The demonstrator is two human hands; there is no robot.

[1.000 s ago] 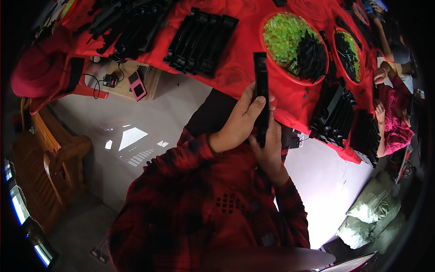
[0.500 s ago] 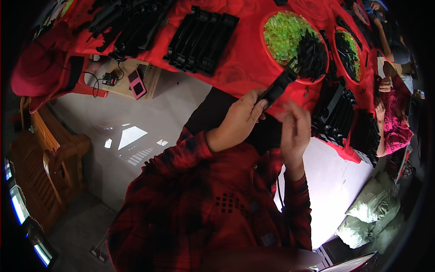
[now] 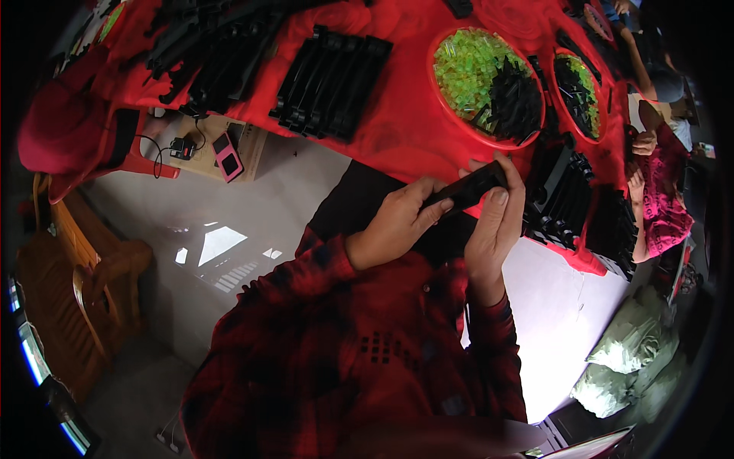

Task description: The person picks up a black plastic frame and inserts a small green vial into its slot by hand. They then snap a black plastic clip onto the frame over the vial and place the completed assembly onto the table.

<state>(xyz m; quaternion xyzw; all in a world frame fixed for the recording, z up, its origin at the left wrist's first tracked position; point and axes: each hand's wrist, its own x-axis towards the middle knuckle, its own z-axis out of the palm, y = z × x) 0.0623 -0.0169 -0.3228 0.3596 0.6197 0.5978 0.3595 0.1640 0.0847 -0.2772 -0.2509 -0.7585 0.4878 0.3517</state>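
Between my two hands is a long black plastic part point(image 3: 468, 190), held a little in front of my body at the edge of the red-covered table. My left hand point(image 3: 399, 218) is closed round its near left end, the thumb lying on top. At the other end, my right hand point(image 3: 497, 222) has its thumb and fingers closed on the part. Just beyond stands a round red basket point(image 3: 439, 93) with yellow-green clear plastic pieces point(image 3: 472, 65) on one side and small black pieces point(image 3: 515, 99) on the other.
Rows of similar black parts lie on the red tablecloth point(image 3: 397, 99), one stack point(image 3: 330, 84) left of centre and another point(image 3: 562, 187) at right. A second red basket point(image 3: 579, 96) sits farther right. A co-worker's hand point(image 3: 644, 142) shows there. A wooden chair point(image 3: 99, 268) stands left.
My right hand has moved up and closed on the far end of the black part, which it was apart from before. The part now lies lower and flatter.
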